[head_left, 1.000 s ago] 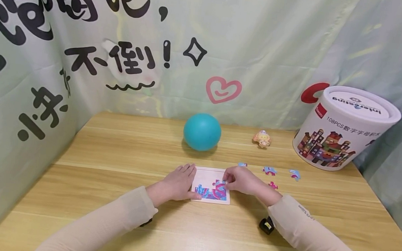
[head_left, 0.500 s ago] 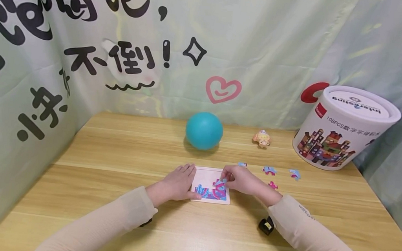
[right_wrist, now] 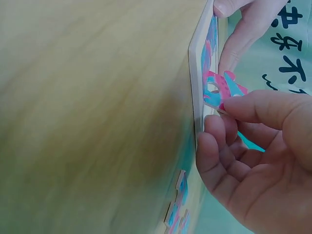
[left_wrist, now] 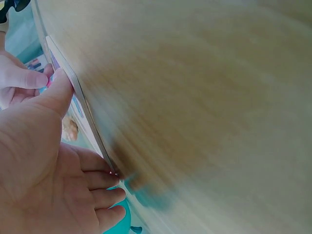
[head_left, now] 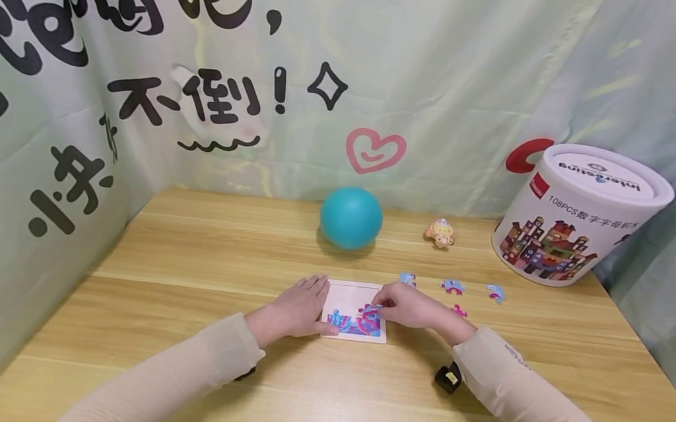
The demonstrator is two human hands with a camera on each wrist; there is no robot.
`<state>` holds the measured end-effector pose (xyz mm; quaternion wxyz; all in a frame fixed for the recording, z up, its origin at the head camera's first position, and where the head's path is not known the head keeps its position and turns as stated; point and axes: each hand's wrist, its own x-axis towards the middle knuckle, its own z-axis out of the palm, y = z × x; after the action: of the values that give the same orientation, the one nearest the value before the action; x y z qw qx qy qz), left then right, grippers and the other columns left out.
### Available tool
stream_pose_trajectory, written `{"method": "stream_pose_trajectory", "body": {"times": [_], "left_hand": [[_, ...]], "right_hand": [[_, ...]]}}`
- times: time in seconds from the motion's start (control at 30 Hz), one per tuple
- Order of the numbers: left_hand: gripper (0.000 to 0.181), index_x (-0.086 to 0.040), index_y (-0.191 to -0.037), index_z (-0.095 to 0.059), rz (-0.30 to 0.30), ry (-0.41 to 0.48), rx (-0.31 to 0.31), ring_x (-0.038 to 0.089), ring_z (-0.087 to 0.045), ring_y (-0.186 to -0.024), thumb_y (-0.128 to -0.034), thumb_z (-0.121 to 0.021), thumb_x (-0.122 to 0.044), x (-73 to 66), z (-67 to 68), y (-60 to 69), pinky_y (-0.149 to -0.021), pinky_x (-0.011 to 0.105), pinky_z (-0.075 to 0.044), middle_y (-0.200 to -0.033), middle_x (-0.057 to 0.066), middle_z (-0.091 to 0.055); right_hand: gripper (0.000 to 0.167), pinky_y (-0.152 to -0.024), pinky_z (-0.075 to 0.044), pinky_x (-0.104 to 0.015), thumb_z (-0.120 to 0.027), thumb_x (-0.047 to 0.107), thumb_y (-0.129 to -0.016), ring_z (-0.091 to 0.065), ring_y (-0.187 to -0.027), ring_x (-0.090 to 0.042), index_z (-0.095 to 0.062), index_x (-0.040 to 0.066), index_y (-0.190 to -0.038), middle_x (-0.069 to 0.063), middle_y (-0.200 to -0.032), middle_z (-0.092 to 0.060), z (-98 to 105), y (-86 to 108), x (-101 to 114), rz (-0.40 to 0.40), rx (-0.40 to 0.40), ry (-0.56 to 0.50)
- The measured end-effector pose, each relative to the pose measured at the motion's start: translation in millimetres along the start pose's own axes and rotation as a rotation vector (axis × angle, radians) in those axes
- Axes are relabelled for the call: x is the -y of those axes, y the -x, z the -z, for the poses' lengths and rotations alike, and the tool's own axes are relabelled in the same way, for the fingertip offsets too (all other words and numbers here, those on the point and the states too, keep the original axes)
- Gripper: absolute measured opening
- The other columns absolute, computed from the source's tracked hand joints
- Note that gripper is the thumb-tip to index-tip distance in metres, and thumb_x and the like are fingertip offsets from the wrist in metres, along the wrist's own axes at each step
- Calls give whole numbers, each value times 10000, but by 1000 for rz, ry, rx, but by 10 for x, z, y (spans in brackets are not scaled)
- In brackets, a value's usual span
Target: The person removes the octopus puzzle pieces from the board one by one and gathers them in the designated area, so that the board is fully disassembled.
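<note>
A white-framed puzzle board (head_left: pixel 348 294) lies on the table, its near strip filled with blue, pink and purple pieces. My left hand (head_left: pixel 297 308) rests along the board's left side, fingers extended, thumb on the near-left corner. Over the board's right part, my right hand (head_left: pixel 410 305) pinches a blue-and-pink puzzle piece (right_wrist: pixel 223 87) between thumb and fingers. In the right wrist view this piece is tilted against the board's surface; its far edge is hidden by the fingertips. Beyond the right hand lie several loose puzzle pieces, among them a blue one (head_left: pixel 453 287) and a pink one (head_left: pixel 458 310).
A teal ball (head_left: pixel 351 218) sits behind the board. To its right stands a small figurine (head_left: pixel 441 233). A large white bucket (head_left: pixel 557 222) occupies the back right corner. Printed cloth (head_left: pixel 461 81) hangs behind the wooden table (head_left: pixel 204 240).
The teal ball has rolled a little to the right. My right hand has shifted slightly, and the pinched piece has changed its tilt over the board. The left hand stays put.
</note>
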<state>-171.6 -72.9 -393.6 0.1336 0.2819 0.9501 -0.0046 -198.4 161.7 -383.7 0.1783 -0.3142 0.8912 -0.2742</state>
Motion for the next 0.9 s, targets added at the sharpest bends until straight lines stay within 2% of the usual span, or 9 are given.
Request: {"method": "stream_pose_trajectory", "body": {"times": [0.13,0.2,0.4,0.57,0.7,0.9], "left_hand": [[912,55,-1422,-244,2,3,3,293,-168,-1361,-848,-471,-616,0,4,5,-1091,390,-164,-1484,180,-205],[912,55,-1423,-239,3,5,5,292,-164,-1362,-848,-472,-614,-1,5,8,-1092,391,-161,-1485,180,-201],[918,48,-1428,-228,5,7,14,287,-153,-1365,-846,-466,-621,-9,1,15,-1093,388,-152,-1490,174,-189],[916,50,-1426,-236,-3,3,5,292,-160,-1362,-846,-468,-620,-9,6,20,-1092,391,-159,-1487,179,-194],[915,62,-1418,-248,-10,-13,-7,301,-180,-1356,-848,-474,-617,-5,12,24,-1088,393,-174,-1479,191,-208],[912,65,-1414,-255,-12,-26,-10,303,-194,-1352,-849,-476,-615,-5,16,25,-1087,391,-182,-1476,193,-217]], "right_hand": [[140,-628,-428,-260,-569,15,-878,-474,-724,-129,-679,0,-962,-18,-843,-584,12,28,-11,26,-10,-10],[141,-609,-425,-258,-560,9,-881,-469,-705,-132,-665,1,-975,-13,-821,-573,19,45,-21,32,-25,-39],[71,-557,-428,-246,-578,-4,-862,-471,-662,-153,-564,33,-921,-12,-747,-507,87,131,-83,37,-106,-179],[46,-543,-450,-265,-577,6,-876,-486,-648,-158,-546,-3,-909,-47,-758,-520,215,273,-196,51,-159,-273],[52,-570,-470,-306,-574,27,-883,-499,-671,-176,-564,-9,-919,-86,-776,-537,324,427,-314,23,-203,-328],[149,-640,-512,-351,-589,95,-897,-556,-726,-255,-588,-33,-973,-126,-841,-581,484,717,-452,-85,-277,-361]]}}
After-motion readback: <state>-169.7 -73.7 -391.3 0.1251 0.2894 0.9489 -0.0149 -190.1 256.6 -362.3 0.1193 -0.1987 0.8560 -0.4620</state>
